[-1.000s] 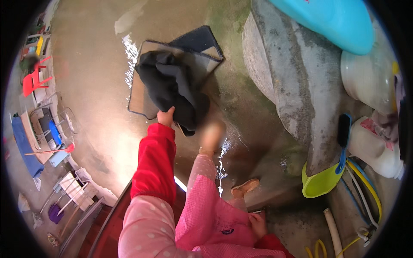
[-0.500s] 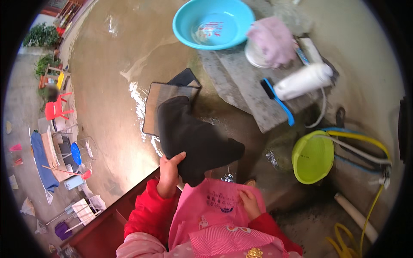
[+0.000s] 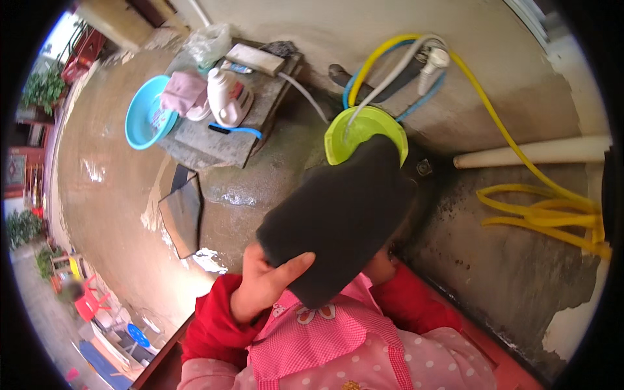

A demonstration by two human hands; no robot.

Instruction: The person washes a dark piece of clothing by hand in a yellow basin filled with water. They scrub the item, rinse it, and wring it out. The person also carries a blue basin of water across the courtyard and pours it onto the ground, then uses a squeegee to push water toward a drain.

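Observation:
My left hand (image 3: pixel 270 276) grips the near left edge of a limp, plain black mat (image 3: pixel 341 211), thumb on top and fingers beneath. The mat stretches away to the right, its far end overlapping the near rim of a lime-green basin (image 3: pixel 335 140); whether they touch I cannot tell. My right hand (image 3: pixel 380 268) is by the mat's right underside, mostly covered by it, its fingers hidden. On the wet floor at the left lies another mat (image 3: pixel 182 218), folded, with brown and dark faces.
A stone slab (image 3: pixel 214 146) bears a white bottle (image 3: pixel 229 101), a blue brush (image 3: pixel 237 129) and a pinkish cloth (image 3: pixel 184 92). Beside it is a blue basin (image 3: pixel 133 123). A tap (image 3: pixel 434 62), yellow hose (image 3: pixel 539 211) and pale pipe (image 3: pixel 533 153) are at the right.
My view has turned right, toward the tap and green basin. The black mat has swung right and now covers part of that basin. My right hand has gone from the apron to under the mat.

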